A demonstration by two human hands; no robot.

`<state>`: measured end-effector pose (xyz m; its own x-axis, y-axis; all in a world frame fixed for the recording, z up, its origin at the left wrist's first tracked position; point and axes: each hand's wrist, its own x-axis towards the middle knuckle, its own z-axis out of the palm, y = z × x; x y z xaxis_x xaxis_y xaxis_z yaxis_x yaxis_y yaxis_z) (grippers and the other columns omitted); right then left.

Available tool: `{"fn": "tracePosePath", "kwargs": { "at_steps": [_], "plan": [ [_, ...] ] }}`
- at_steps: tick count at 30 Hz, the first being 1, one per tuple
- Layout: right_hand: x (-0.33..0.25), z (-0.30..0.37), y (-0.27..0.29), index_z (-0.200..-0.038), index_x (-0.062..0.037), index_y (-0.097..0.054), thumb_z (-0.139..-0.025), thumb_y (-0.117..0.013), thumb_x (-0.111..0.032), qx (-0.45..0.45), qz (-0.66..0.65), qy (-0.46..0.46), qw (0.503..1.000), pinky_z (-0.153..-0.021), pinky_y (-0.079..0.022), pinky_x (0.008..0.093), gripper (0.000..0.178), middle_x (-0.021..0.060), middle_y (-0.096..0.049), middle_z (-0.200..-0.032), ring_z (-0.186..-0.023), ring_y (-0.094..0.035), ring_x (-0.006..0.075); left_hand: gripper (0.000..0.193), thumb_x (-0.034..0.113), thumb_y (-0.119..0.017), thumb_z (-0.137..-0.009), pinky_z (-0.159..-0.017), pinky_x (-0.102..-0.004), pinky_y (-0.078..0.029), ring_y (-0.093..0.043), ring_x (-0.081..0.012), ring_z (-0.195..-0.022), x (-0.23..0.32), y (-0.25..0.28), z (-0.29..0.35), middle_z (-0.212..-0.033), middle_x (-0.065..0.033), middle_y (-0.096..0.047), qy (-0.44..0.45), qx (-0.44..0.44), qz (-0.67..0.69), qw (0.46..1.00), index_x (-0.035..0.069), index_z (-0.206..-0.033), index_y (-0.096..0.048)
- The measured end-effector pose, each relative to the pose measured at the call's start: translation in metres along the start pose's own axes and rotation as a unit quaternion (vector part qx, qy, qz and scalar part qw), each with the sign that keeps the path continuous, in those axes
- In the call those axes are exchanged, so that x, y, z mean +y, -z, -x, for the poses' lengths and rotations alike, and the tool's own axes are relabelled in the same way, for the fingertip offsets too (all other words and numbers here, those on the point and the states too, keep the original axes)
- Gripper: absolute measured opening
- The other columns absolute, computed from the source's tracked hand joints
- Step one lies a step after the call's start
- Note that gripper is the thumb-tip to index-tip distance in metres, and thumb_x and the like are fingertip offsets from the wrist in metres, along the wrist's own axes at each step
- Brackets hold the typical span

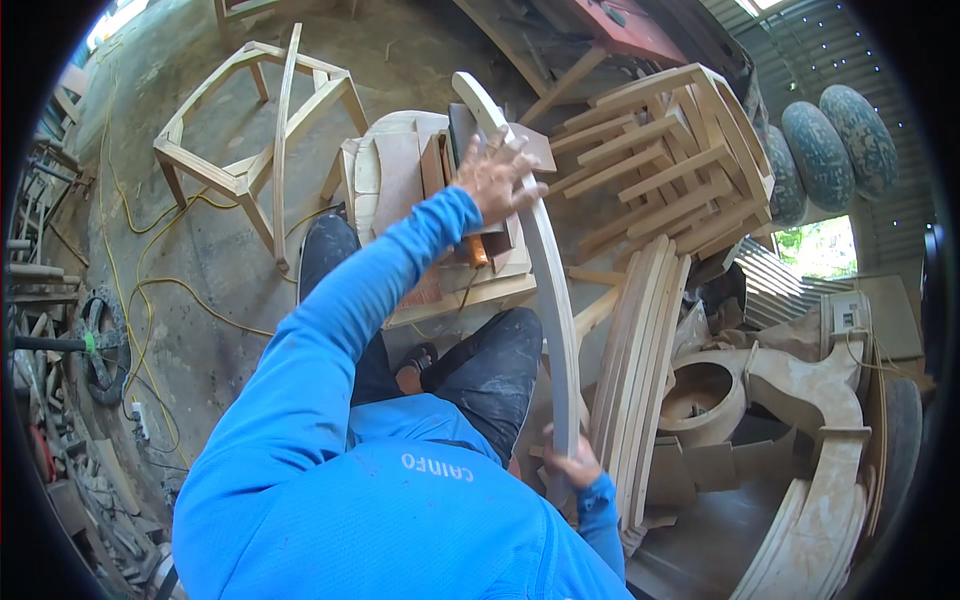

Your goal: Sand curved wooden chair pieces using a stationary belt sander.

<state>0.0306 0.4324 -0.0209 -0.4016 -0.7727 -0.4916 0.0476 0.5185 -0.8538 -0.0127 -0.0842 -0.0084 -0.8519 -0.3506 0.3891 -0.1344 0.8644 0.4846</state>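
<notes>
I hold a long curved wooden slat [553, 270] that runs from the upper middle down to my lap. My left hand [500, 176], on a blue-sleeved arm, presses flat against the slat's upper part with fingers spread. My right hand [572, 464] grips its lower end near my hip. Behind the slat lies a low stack of flat wooden pieces [400, 170] with an orange tool [478, 252] partly hidden under my left wrist. My legs in dark trousers [490, 370] are below.
A bundle of similar curved slats [640, 350] leans at my right. Stacked wooden chair frames [670, 150] sit at upper right, one chair frame [250, 130] at upper left. A yellow cable [150, 290] snakes over the concrete floor. Carved wooden parts [800, 400] lie at right.
</notes>
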Motion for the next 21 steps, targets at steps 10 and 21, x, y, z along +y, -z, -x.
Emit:
{"fn": "tracePosePath", "kwargs": {
  "at_steps": [10, 21],
  "plan": [
    [-0.001, 0.12, -0.057, -0.12, 0.0012, -0.048, -0.091, -0.076, -0.024, 0.154, -0.205, -0.081, 0.963, -0.054, -0.054, 0.036, 0.048, 0.0145, -0.064, -0.078, -0.061, -0.064, 0.0232, 0.057, 0.053, -0.057, -0.096, -0.122, -0.0651, -0.017, -0.017, -0.0457, -0.154, 0.082, -0.045, 0.051, -0.156, -0.0235, -0.039, -0.03, 0.002, 0.053, 0.998, 0.008, -0.129, -0.064],
    [-0.091, -0.017, -0.042, -0.114, -0.0088, -0.046, -0.099, -0.067, -0.032, 0.14, -0.161, -0.133, 0.968, -0.05, -0.053, 0.0385, 0.035, 0.0094, -0.058, -0.076, -0.058, -0.062, 0.0219, 0.071, 0.061, -0.05, -0.098, -0.124, -0.0609, -0.011, -0.02, -0.0387, -0.155, 0.03, -0.031, -0.003, -0.162, -0.023, -0.032, 0.079, -0.011, -0.008, 0.997, 0.011, -0.148, -0.05]
  ]
}}
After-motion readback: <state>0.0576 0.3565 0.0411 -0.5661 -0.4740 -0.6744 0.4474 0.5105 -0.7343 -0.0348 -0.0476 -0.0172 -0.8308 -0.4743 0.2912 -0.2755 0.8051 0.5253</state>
